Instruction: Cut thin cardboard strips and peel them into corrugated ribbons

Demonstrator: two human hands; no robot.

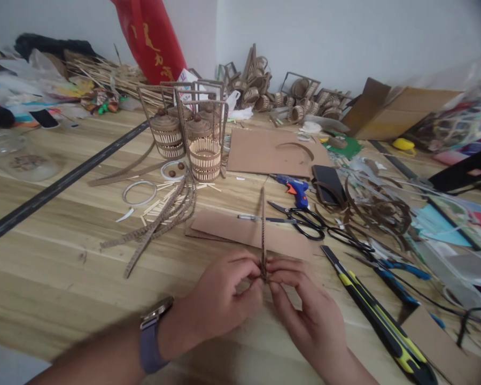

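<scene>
A thin brown cardboard strip stands upright at the middle of the view, its lower end between my fingertips. My left hand, with a watch on the wrist, pinches that end from the left. From the right, my right hand closes its fingers on the same end. What lies right between the fingertips is too small to make out. Just behind the hands, flat cardboard pieces lie on the wooden table, with a pen across them.
Small slatted baskets, loose strips and rings are at the left. A blue glue gun, black scissors, a phone and a yellow-black cutter lie at the right.
</scene>
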